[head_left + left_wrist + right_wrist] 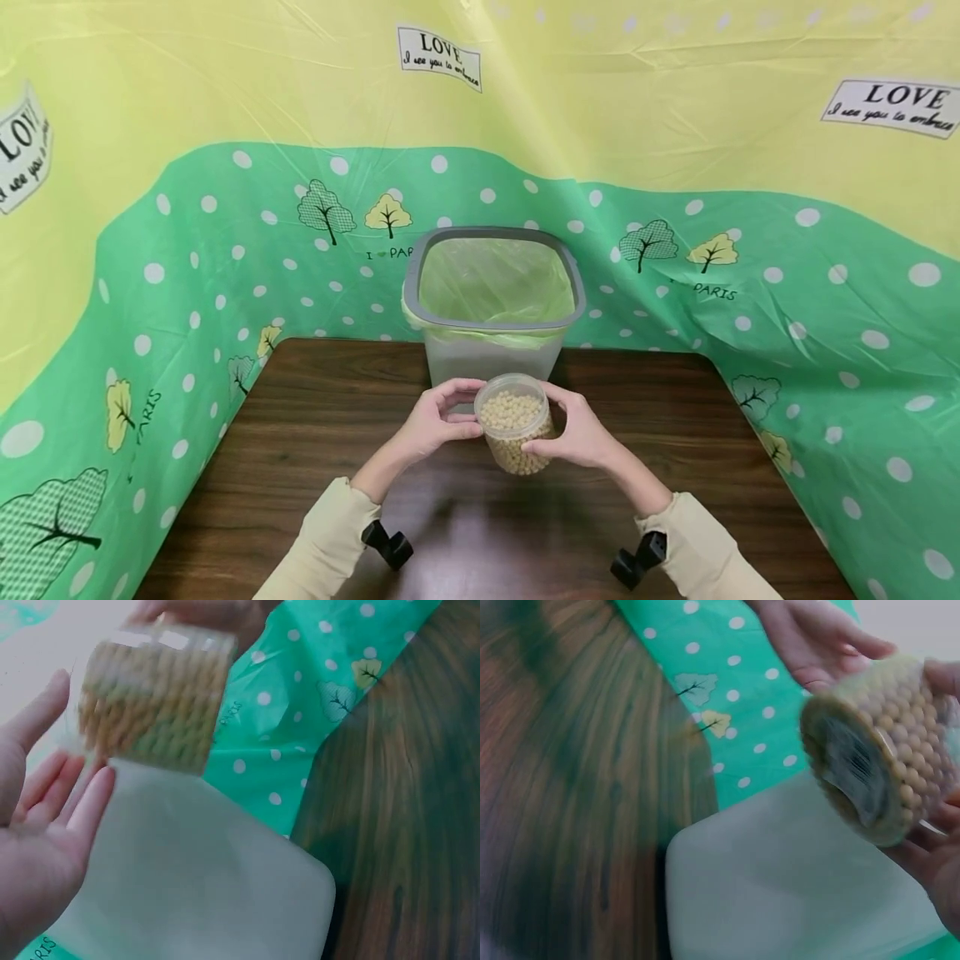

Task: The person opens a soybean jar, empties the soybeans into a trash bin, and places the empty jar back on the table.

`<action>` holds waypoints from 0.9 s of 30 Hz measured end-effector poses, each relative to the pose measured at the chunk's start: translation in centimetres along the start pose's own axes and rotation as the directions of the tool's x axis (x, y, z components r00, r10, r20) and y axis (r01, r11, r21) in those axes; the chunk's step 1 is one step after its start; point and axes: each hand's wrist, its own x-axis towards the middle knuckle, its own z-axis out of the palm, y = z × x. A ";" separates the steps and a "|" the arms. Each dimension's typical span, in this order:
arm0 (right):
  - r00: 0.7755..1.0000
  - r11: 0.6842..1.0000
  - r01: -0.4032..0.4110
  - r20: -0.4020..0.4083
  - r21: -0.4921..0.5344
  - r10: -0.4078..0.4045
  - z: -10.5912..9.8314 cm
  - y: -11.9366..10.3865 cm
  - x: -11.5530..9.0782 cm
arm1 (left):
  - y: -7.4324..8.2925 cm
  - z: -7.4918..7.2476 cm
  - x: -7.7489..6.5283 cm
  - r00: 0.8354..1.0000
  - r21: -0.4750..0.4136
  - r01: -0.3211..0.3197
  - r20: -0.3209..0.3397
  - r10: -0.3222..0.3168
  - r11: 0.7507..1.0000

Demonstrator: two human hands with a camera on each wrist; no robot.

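A clear round jar [517, 425] full of small round beige beans is held above the table, in front of the bin. My right hand [581, 429] grips its right side, the thumb at the front. My left hand [446, 421] is spread at the jar's left, with its fingertips at the rim; in the left wrist view the thumb of the left hand [45, 825] stands apart from the jar. The jar [885, 750] shows its base with a pale label in the right wrist view. I cannot tell whether a clear lid covers the top.
Just behind the jar stands a pale bin [495, 354] with a grey rim and a green liner bag. It rests at the back of the dark wooden table [322, 425]. A green and yellow printed cloth [247, 225] hangs around the table's back and sides.
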 end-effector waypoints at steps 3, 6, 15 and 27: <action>0.997 1.000 0.008 0.080 0.024 -0.010 -0.3 0.0 0.0 | 0.1 -0.3 0.0 0.995 -0.027 0.008 0.097 -0.005 1.000; 0.997 0.999 0.038 0.066 -0.016 -0.036 -0.1 -0.8 0.0 | 0.0 -0.1 0.0 0.995 -0.033 0.009 0.101 -0.006 0.999; 0.996 0.992 0.030 -0.080 -0.120 -0.040 0.1 -1.6 0.1 | 0.5 0.9 0.1 0.996 0.043 -0.001 -0.085 0.005 0.999; 0.998 0.996 0.052 -0.032 -0.073 -0.054 0.2 0.0 0.0 | 0.1 0.3 0.3 1.000 0.016 0.002 -0.025 -0.002 1.000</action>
